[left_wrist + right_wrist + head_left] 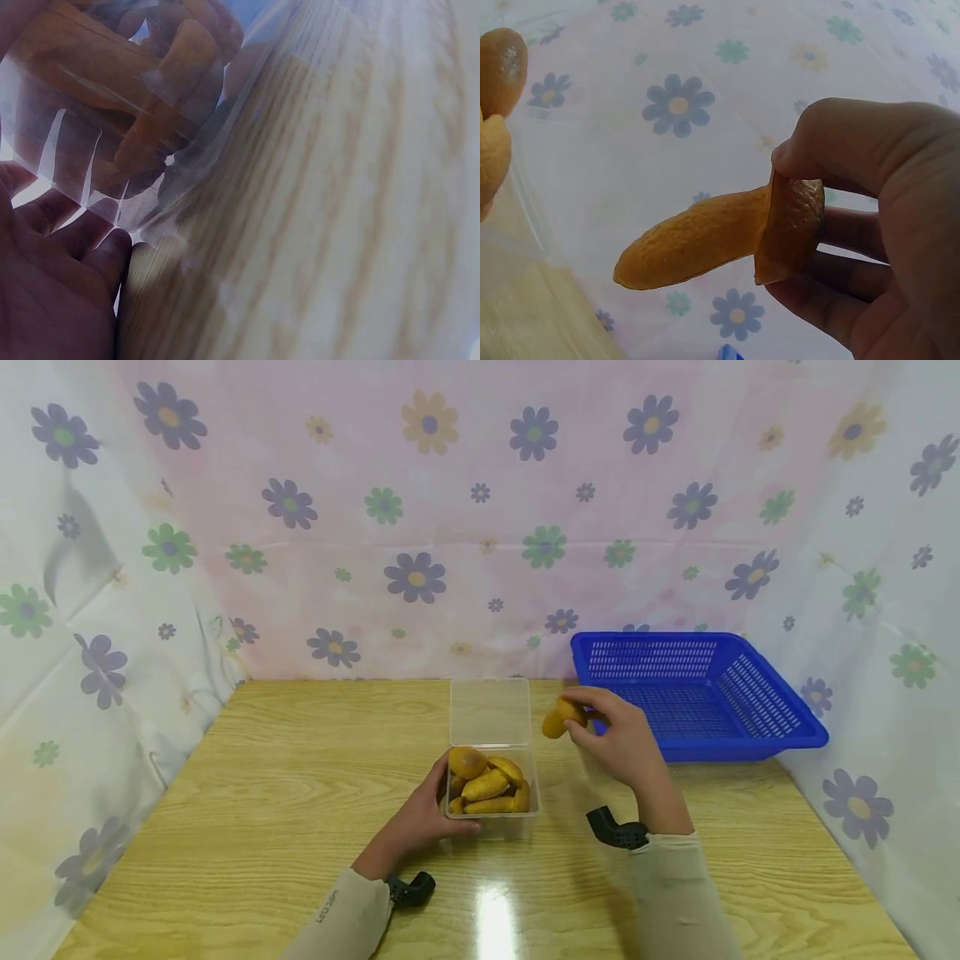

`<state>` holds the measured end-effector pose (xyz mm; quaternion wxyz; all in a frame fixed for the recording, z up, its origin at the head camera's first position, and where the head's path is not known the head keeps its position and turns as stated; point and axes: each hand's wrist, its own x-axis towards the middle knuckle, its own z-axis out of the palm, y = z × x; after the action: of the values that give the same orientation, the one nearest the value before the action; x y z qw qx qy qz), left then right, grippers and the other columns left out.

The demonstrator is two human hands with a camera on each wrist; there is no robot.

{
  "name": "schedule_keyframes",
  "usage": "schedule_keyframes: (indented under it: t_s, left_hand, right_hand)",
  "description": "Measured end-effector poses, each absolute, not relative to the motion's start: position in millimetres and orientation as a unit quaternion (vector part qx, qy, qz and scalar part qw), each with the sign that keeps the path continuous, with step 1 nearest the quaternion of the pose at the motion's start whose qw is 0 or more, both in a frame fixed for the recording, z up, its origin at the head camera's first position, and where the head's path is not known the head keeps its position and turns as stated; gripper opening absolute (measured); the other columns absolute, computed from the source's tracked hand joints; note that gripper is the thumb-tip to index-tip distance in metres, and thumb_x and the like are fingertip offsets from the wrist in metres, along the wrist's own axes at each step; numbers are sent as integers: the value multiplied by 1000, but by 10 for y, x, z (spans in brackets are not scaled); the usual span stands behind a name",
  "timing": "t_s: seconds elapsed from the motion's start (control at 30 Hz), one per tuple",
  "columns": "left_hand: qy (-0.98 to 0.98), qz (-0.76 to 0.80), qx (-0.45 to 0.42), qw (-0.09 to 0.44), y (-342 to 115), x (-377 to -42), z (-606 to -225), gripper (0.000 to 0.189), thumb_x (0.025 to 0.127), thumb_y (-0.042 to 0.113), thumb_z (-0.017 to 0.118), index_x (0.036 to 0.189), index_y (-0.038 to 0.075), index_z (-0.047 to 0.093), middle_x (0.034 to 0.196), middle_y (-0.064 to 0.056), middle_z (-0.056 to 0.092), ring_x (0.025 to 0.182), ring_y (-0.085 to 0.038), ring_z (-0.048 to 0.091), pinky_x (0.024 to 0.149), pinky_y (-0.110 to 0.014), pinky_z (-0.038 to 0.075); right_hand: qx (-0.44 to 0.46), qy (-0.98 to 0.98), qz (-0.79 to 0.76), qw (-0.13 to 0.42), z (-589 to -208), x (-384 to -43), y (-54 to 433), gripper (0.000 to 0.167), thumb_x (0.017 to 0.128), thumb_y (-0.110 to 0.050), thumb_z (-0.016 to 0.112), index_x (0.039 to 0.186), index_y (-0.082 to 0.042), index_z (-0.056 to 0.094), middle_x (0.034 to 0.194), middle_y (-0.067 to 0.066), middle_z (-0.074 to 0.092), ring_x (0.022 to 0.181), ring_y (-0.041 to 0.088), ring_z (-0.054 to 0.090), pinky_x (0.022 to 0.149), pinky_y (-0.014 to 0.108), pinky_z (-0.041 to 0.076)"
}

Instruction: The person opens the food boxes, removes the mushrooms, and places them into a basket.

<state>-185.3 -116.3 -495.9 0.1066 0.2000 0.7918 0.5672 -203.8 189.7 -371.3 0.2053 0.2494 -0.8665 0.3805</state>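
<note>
My right hand (611, 735) pinches a brown mushroom (697, 236) by its cap, thumb on one side and fingers on the other, its thick stem pointing away from the palm. It is held up between the box and the blue basket. Around the left side and near corner of a clear plastic box (536, 777) my left hand (423, 814) keeps its grip. Several yellow-brown mushrooms (487, 785) fill the box, one round cap on top at the left. Its clear lid (490, 714) stands folded back on the far side. In the left wrist view, fingertips touch the clear wall.
A blue slotted basket (780, 747) stands at the back right, just beyond the right hand. The wooden table (300, 752) meets a flowered cloth (465, 610) behind and at both sides. Black wrist mounts (618, 831) stick out from both sleeves.
</note>
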Motion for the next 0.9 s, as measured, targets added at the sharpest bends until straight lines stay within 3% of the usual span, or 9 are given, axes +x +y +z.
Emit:
schedule_keyframes:
  t_s: [0.33,0.53,0.63,0.8,0.9]
  left_hand:
    - [790,570,203,105,-1169,-1827,-4958,110,73,24,87,154,32,13,154,2,33,144,-23,33,116,-51,28]
    - [790,569,200,111,-1169,-1828,-4955,110,73,25,86,154,32,12,155,1,31,146,-24,30,117,-52,27]
    - [793,565,199,112,-1165,-1828,-4949,111,73,27,86,155,33,11,156,1,30,146,-24,29,117,-52,27]
    - [795,563,198,109,-1164,-1835,-4959,112,73,29,87,155,34,10,155,1,31,145,-24,31,116,-52,29]
    - [795,562,200,107,-1167,-1841,-4969,111,73,30,86,155,34,10,154,1,32,144,-25,33,115,-53,30]
  right_hand:
    - [185,-869,412,200,-3727,-2058,2072,36,92,-9,66,127,-9,62,126,11,61,110,27,61,90,35,54]
    - [155,-869,427,196,-3746,-2068,2165,36,93,-11,64,129,-11,61,130,11,58,114,25,59,90,9,47]
    - [145,-866,434,200,-3757,-2079,2207,36,94,-11,63,129,-10,61,132,11,57,115,25,59,88,3,42]
    - [128,-867,433,212,-3779,-2103,2282,35,94,-14,63,129,-10,60,133,11,57,117,27,59,89,4,43]
    - [113,-870,430,213,-3795,-2118,2334,36,95,-16,62,130,-10,60,133,10,57,118,26,58,94,16,49]
